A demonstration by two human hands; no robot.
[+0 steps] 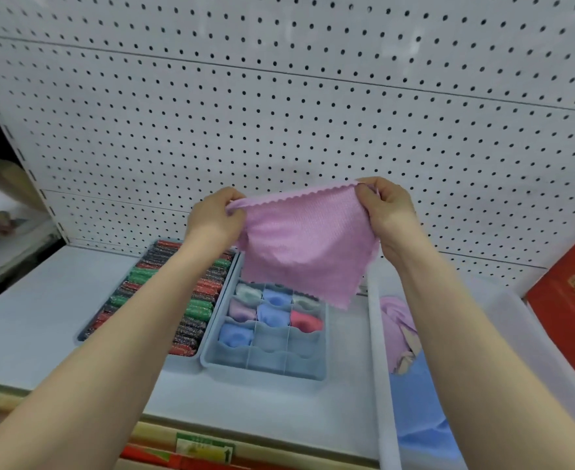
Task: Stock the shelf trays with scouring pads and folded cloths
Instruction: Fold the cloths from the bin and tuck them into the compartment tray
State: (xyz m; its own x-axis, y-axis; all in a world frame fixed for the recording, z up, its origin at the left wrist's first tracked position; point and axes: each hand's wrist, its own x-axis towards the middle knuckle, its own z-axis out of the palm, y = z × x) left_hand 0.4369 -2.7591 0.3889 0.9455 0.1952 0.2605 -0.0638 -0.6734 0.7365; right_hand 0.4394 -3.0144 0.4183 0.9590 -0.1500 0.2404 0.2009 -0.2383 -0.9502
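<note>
A person's left hand (218,212) and right hand (386,206) each pinch a top corner of a pink microfiber cloth (304,247), fingers curled on its scalloped edge. It hangs open in the air before a white pegboard (279,96), above a blue divided tray (262,364) on the shelf (24,334). Some compartments hold rolled cloths; the nearest look empty. A tray of scouring pads (157,286) sits just left. To fold well, bring the corners together evenly, then tuck it into an empty compartment.
</note>
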